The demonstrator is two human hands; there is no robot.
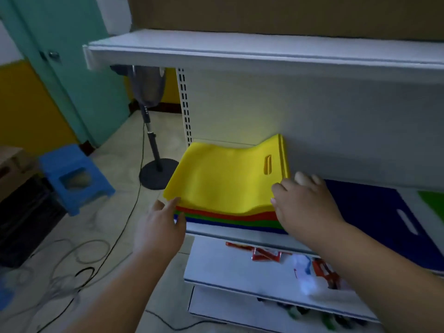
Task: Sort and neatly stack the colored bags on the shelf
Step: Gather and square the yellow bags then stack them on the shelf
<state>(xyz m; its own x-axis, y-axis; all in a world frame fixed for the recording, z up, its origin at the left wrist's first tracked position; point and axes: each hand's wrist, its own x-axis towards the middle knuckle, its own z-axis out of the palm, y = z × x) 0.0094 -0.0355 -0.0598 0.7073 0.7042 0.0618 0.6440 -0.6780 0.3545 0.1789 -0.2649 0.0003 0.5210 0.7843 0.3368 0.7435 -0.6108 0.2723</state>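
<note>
A stack of flat bags lies at the left end of the white shelf (206,230). Yellow bags (223,179) with a slot handle are on top, their far edge curling up against the back panel. Under them show red (240,214), green (230,219) and blue (230,224) layers. My left hand (159,228) touches the stack's front left corner with straight fingers. My right hand (304,204) rests on the stack's right edge, fingers loosely bent. A dark blue bag (374,212) lies flat to the right, and a green bag (432,203) shows at the frame's right edge.
An upper shelf (240,54) overhangs the bags. The lower shelf (228,265) holds red-and-white packets (264,253). To the left stand a pedestal fan (153,145), a blue plastic stool (72,176) and a teal door (60,68). Cables (79,267) lie on the tiled floor.
</note>
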